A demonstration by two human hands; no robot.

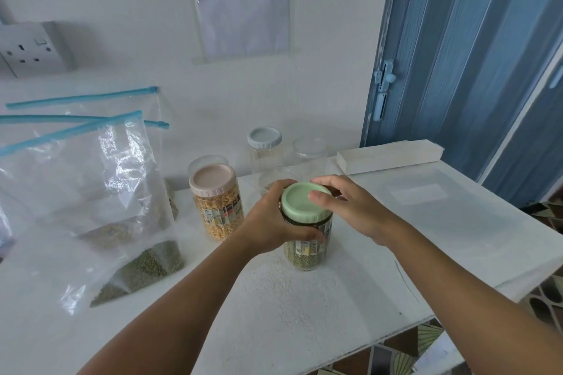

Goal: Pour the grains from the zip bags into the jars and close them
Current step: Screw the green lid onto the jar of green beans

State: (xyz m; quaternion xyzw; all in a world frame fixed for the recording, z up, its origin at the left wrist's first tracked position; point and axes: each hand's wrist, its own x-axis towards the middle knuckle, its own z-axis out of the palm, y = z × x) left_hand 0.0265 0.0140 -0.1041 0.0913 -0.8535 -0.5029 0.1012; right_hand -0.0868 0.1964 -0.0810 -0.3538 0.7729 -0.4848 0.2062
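Left hand (275,219) grips green-bean jar (306,248) mid-bench (457,222); right hand (350,207) fingers curl on green lid (304,202), likely screwing. Corn jar (217,207) filled, capped. Zip bags (91,192) at left hold grain; empty jars (264,146) behind await filling.

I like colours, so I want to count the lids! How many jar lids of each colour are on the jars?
pink lid: 1
green lid: 1
grey-blue lid: 1
Total: 3 lids
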